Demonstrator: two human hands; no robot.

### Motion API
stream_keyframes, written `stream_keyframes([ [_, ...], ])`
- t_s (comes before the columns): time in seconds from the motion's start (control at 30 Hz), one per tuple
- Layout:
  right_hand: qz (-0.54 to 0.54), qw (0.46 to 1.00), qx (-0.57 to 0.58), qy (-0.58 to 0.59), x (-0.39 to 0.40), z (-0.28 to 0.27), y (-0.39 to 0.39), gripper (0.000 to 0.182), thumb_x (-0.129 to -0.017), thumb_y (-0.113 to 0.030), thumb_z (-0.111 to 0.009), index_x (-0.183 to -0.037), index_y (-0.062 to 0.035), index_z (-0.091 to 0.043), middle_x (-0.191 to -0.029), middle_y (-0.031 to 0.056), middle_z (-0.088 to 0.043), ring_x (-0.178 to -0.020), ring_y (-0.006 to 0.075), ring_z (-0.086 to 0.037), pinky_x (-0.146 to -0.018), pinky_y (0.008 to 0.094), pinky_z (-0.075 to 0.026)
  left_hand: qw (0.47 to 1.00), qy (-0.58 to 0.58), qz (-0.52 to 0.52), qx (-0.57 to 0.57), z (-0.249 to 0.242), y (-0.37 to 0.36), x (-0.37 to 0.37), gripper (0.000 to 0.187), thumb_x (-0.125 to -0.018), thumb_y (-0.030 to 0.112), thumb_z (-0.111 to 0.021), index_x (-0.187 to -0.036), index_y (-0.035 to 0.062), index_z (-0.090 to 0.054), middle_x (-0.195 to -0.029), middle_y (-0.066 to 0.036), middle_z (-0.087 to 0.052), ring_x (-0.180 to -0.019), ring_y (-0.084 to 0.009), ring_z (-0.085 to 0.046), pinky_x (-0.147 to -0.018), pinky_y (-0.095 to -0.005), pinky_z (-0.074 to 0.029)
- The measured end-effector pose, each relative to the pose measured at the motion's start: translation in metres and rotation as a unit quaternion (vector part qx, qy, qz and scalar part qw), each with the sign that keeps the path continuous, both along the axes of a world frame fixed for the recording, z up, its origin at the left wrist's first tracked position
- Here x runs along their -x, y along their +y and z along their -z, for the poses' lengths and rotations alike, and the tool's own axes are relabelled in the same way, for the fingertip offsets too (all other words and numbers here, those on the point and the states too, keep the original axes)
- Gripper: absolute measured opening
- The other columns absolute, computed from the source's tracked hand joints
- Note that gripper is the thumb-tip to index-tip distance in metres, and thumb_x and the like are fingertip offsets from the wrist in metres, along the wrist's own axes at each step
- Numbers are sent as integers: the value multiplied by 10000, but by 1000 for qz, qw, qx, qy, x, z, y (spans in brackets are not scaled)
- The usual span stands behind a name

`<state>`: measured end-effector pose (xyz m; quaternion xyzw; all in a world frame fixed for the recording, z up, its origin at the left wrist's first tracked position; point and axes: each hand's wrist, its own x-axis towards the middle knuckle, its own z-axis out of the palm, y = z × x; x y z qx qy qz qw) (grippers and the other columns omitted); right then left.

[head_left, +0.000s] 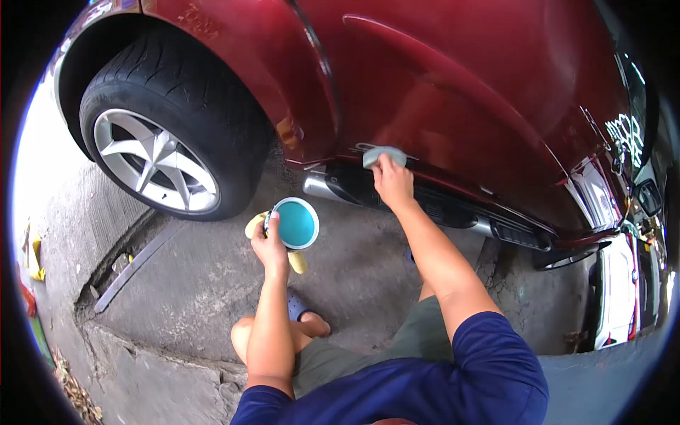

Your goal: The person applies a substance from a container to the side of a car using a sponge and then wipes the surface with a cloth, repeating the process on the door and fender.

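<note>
The rounded pad (384,156), pale grey-green and soft-looking, lies flat against the lower edge of the red car body (439,106). The fingers of the right hand (394,183) are closed upon it. Seen from this pad, at seven to eight o'clock, is a round tub (316,225) with a white rim, tilted so that its smooth turquoise filling (295,224) is visible. The left hand (270,246) is clamped on the tub's side, with the thumb near the rim. Yellow soft pieces (297,263) stick out from behind the tub; I cannot tell if they are cloth or sponge.

Around the tub, the car paint is glossy, curved and full of reflections. At ten o'clock stands the black rubber tyre (241,159) with a silver five-spoke wheel (156,159); towards three o'clock runs the dark side step (443,205) with bright metal parts. At six o'clock is a blue clog (296,307) on the foot.

The floor (340,283) is grey concrete, rough and cracked. Dry leaves (74,389) lie at eight o'clock, and a white car (616,290) stands between three and four o'clock.
</note>
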<state>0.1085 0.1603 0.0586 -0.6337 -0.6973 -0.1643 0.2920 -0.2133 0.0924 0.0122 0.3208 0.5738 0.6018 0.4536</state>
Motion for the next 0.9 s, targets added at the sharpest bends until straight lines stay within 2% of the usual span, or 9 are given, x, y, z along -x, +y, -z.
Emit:
stream_keyframes([
  [0.1, -35, 998, 7, 55, -12, -4, -9, 230, -936, -212, -747, -1053, -118, -572, -866, 126, -725, -779, 379, -737, -662, 498, -586, 1000, -5, -12, 16, 3, -4, 2, 472, -995, 409, -736, -1110, -48, -735, -1008, -66, -722, -936, -151, -647, -869, -305, -499],
  [0.23, -9, 957, -243, 157, -2, -133, -29, 197, -891, -156, -793, -977, -92, -627, -772, 83, -666, -688, 301, -697, -625, 418, -555, 999, -36, -15, 8, 16, -4, 6, 412, -1006, 372, -732, -1104, -28, -732, -1015, -46, -722, -918, -138, -645, -841, -295, -495],
  [0.3, 8, 956, -275, 105, -18, -186, -36, 197, -883, -148, -795, -975, -82, -634, -781, 88, -670, -669, 304, -682, -605, 415, -540, 999, -47, 8, 11, 17, -1, 3, 409, -1005, 381, -734, -1096, -17, -718, -1009, -55, -722, -909, -141, -656, -830, -308, -507],
  [0.43, 31, 975, -221, -11, -44, -98, -28, 182, -881, -148, -773, -869, -83, -603, -773, 116, -680, -688, 351, -685, -633, 447, -549, 998, -57, 24, 1, 12, 5, -17, 390, -1017, 367, -716, -1023, -23, -716, -911, -37, -691, -830, -121, -617, -756, -297, -491],
  [0.57, 13, 999, -37, 6, -66, 2, -30, 141, -925, -192, -708, -966, -106, -604, -885, 117, -726, -807, 364, -724, -728, 477, -571, 999, -16, 27, -10, 25, 4, -22, 403, -1019, 375, -707, -983, -27, -714, -870, -37, -682, -791, -123, -598, -734, -305, -484],
  [0.7, 25, 994, -55, 93, -77, -52, -52, 149, -931, -201, -730, -965, -98, -628, -905, 109, -744, -796, 354, -731, -675, 471, -570, 999, -41, 29, 14, 26, -6, -15, 393, -1019, 352, -709, -1075, -37, -702, -980, -58, -706, -870, -147, -643, -805, -318, -524],
  [0.77, 18, 961, -218, 168, -81, -123, -66, 153, -916, -186, -751, -946, -89, -637, -846, 93, -713, -721, 343, -702, -618, 460, -545, 999, -37, 24, 13, 30, -6, -11, 376, -1028, 343, -709, -1106, -25, -699, -1018, -62, -715, -914, -147, -660, -828, -315, -532],
  [0.83, 40, 945, -273, 175, -92, -178, -76, 158, -902, -169, -769, -921, -92, -632, -787, 77, -669, -683, 317, -669, -641, 450, -509, 998, -48, 19, 19, 19, -12, -11, 368, -1032, 343, -709, -1100, -19, -701, -1014, -59, -717, -916, -143, -662, -825, -309, -530],
  [0.9, 42, 959, -269, 74, -99, -166, -77, 163, -907, -169, -761, -907, -93, -616, -771, 80, -653, -693, 312, -662, -671, 448, -489, 998, -55, 22, 16, 12, -12, -16, 369, -1034, 351, -710, -1092, -13, -702, -1001, -53, -718, -906, -136, -662, -819, -300, -527],
])
